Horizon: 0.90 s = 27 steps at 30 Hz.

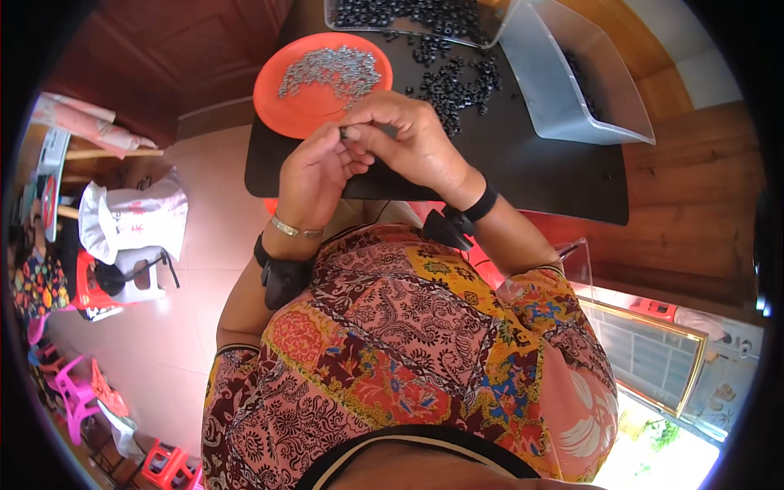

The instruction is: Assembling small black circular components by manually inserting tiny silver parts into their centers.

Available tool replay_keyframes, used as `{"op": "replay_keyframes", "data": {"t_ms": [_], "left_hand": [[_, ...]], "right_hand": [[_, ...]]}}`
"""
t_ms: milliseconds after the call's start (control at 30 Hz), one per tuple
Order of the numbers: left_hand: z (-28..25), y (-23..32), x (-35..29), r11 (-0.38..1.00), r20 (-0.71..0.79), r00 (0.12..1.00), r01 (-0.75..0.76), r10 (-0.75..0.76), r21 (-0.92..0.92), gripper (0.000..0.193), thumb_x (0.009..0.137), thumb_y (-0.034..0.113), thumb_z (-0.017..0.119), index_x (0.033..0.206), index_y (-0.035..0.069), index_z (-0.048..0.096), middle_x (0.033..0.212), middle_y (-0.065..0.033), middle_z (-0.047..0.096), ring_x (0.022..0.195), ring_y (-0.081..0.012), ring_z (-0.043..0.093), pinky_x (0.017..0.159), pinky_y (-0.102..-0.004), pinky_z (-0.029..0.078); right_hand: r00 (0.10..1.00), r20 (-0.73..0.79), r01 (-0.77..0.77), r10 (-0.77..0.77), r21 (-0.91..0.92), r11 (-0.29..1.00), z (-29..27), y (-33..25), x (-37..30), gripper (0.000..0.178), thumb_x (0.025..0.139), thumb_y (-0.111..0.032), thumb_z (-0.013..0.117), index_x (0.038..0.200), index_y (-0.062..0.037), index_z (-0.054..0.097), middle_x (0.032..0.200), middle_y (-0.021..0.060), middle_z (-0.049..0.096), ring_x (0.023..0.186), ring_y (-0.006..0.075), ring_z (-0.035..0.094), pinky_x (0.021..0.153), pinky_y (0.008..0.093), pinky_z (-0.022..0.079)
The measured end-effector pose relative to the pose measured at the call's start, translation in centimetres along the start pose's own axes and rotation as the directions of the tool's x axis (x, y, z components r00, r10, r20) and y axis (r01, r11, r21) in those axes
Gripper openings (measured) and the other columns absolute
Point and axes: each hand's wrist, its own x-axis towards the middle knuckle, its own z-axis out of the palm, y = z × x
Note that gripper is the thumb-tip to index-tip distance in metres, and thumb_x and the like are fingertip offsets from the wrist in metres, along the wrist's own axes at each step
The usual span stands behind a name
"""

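Small black ring [344, 131] at centre counter [539, 175], pinched between left hand [314, 175] and right hand [408, 139], both grips clamped on it; orange plate [282, 94] of metal pieces at 11 o'clock; loose black rings [461, 82] at 1 o'clock; clear bin [563, 98] beyond.

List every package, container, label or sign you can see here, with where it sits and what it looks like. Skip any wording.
Clear plastic tub: far right of the black board, rectangular, a few black rings inside.
Clear plastic box: top edge of the board, tipped, full of black rings.
Orange plate: far left of the board, round, holding small silver parts.
White bag: on a stool at left, red marks on it.
No screens or signs in view.
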Motion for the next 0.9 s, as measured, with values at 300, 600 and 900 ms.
{"op": "replay_keyframes", "data": {"t_ms": [300,600,900], "left_hand": [[0.4,-0.4,-0.1,0.999,-0.062,0.998,0.026,-0.024,0.024,0.024,0.096,0.025,0.044,0.103,0.004,0.055,0.095,-0.0077,0.061,0.087,-0.0186,0.059,0.081,-0.0313,0.045],[-0.5,-0.5,-0.1,0.999,0.009,1.0,0.023,-0.023,-0.042,0.022,0.094,0.023,0.047,0.093,0.003,0.056,0.09,-0.0086,0.059,0.084,-0.0203,0.059,0.08,-0.0331,0.047],[-1.3,-0.6,-0.1,0.99,0.03,0.998,0.05,-0.046,-0.134,0.022,0.095,0.022,0.048,0.093,0.002,0.058,0.091,-0.0094,0.058,0.086,-0.0229,0.059,0.081,-0.0346,0.047]], "right_hand": [[0.943,0.064,0.292,-0.327,-0.627,0.722,-2.6,-0.5,-1.1,0.023,0.072,-0.009,0.073,0.095,-0.0074,0.068,0.089,0.0078,0.066,0.083,0.0281,0.063,0.072,0.0355,0.053],[0.94,-0.211,-0.192,0.266,-0.977,-0.098,-15.8,6.5,-2.2,0.016,0.083,-0.007,0.051,0.089,-0.0039,0.065,0.086,0.0156,0.065,0.081,0.0325,0.066,0.071,0.0407,0.055],[0.859,-0.244,-0.197,0.449,-0.969,-0.15,-16.3,7.9,-1.7,0.016,0.083,-0.007,0.054,0.082,-0.0039,0.07,0.088,0.0171,0.069,0.085,0.0298,0.068,0.074,0.0382,0.055]]}}
